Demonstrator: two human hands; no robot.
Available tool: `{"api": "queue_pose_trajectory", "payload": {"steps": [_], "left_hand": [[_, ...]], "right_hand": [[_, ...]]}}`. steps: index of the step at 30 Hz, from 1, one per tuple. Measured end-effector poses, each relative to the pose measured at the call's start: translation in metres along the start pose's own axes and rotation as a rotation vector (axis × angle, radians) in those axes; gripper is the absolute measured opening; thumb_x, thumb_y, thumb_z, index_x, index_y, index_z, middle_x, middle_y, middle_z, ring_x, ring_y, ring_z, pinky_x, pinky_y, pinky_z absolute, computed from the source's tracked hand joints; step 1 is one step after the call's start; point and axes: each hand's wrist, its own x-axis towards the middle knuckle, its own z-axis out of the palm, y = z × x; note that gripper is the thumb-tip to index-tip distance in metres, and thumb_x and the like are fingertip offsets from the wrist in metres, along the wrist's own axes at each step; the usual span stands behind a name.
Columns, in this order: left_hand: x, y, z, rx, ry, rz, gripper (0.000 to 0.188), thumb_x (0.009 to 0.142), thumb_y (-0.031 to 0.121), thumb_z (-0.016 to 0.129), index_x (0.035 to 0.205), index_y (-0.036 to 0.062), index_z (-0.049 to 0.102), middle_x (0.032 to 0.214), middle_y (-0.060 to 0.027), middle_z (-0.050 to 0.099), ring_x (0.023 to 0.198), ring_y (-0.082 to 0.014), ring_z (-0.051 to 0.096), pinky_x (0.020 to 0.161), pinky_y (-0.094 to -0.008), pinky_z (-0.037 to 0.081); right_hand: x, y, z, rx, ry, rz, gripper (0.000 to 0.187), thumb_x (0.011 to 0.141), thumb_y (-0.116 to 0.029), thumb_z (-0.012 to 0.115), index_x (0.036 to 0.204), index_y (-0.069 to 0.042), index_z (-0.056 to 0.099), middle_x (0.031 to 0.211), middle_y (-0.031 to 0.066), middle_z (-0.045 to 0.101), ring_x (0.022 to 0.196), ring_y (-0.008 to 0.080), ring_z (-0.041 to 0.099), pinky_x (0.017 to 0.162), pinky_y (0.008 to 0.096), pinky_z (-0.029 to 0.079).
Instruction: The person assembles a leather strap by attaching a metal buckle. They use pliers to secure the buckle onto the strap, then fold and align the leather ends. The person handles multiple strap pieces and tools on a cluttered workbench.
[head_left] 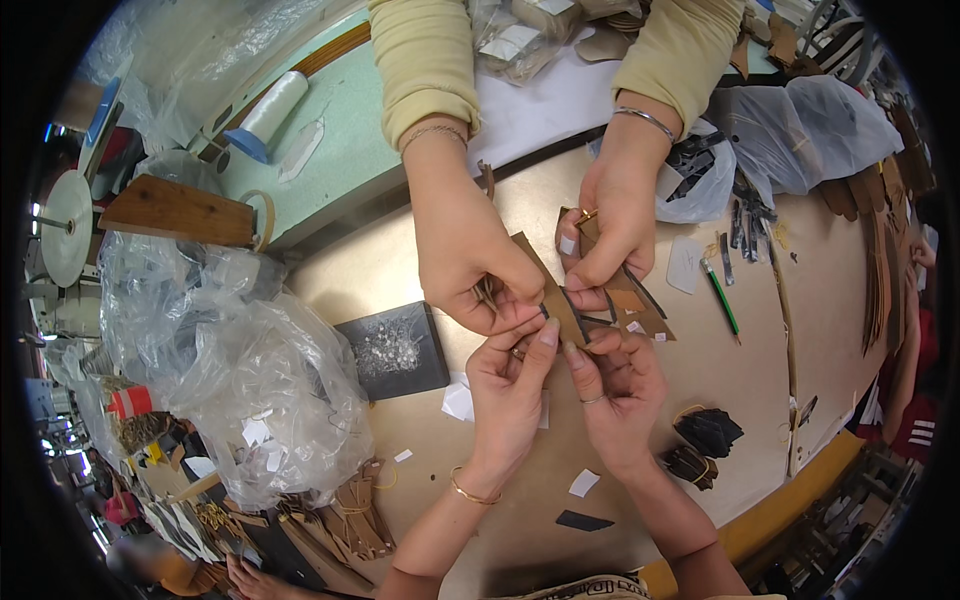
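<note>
A narrow brown leather-like strip point(560, 300) with a dark edge is at the middle of the table, between two pairs of hands. My left hand point(515, 385) comes up from below and pinches its near end. My right hand point(618, 395), wearing a ring, has thumb and fingers closed on the same end, just to the right. Opposite me, a person in yellow sleeves point(430, 70) grips the strip from the far side. That person's other hand point(610, 230) holds more brown dark-edged pieces point(640, 310). Fingers partly cover where the strip is held.
At left lie a dark block point(395, 350) with pale residue and a heap of clear plastic point(250, 380). A green pencil point(722, 300), dark banded bundles point(708, 432) and plastic bags point(800, 125) are at right. A thread cone point(275, 110) rests on the far green surface.
</note>
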Motion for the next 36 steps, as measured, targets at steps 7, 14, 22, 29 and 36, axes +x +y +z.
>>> {"api": "queue_pose_trajectory", "payload": {"steps": [7,14,22,29,36], "left_hand": [[0.0,0.0,0.0,0.007,0.01,-0.008,0.022,0.093,0.006,0.063,0.112,-0.0037,0.061,0.103,-0.0045,0.065,0.091,-0.006,0.059,0.081,-0.0197,0.048],[0.0,0.0,-0.001,0.013,0.024,-0.018,0.021,0.093,0.007,0.064,0.111,-0.0036,0.062,0.101,-0.0039,0.065,0.09,-0.0058,0.059,0.079,-0.0197,0.048],[-0.001,0.001,-0.003,-0.005,-0.008,-0.028,0.02,0.094,0.009,0.063,0.109,-0.0042,0.062,0.1,-0.0042,0.066,0.089,-0.0053,0.059,0.078,-0.0193,0.048],[0.001,-0.002,-0.006,0.02,0.002,-0.026,0.02,0.094,0.01,0.063,0.108,-0.0048,0.062,0.099,-0.0044,0.066,0.085,-0.0062,0.06,0.076,-0.0204,0.05],[-0.009,-0.002,0.003,0.041,-0.165,0.109,0.018,0.092,0.006,0.064,0.107,-0.0048,0.063,0.102,-0.0052,0.062,0.088,-0.0087,0.06,0.075,-0.0216,0.051]], "right_hand": [[0.0,0.0,0.0,-0.005,0.0,-0.004,0.017,0.088,0.003,0.065,0.1,0.003,0.053,0.1,0.0087,0.06,0.09,0.0135,0.062,0.081,0.0267,0.051],[0.0,0.001,0.0,-0.012,0.0,-0.014,0.017,0.088,0.003,0.065,0.1,0.002,0.053,0.098,0.0084,0.06,0.089,0.0129,0.062,0.08,0.0267,0.052],[0.0,0.001,-0.001,0.017,0.005,0.027,0.02,0.087,0.001,0.067,0.103,0.002,0.054,0.1,0.0086,0.062,0.091,0.0138,0.062,0.082,0.0274,0.051],[0.004,0.0,-0.004,-0.005,-0.024,0.071,0.026,0.089,0.002,0.062,0.114,0.001,0.053,0.103,0.0089,0.062,0.09,0.0119,0.061,0.078,0.0245,0.049],[0.013,-0.025,-0.006,0.149,-0.074,0.292,0.028,0.091,-0.007,0.065,0.116,0.005,0.058,0.1,0.008,0.065,0.087,0.0097,0.062,0.073,0.0227,0.051]]}}
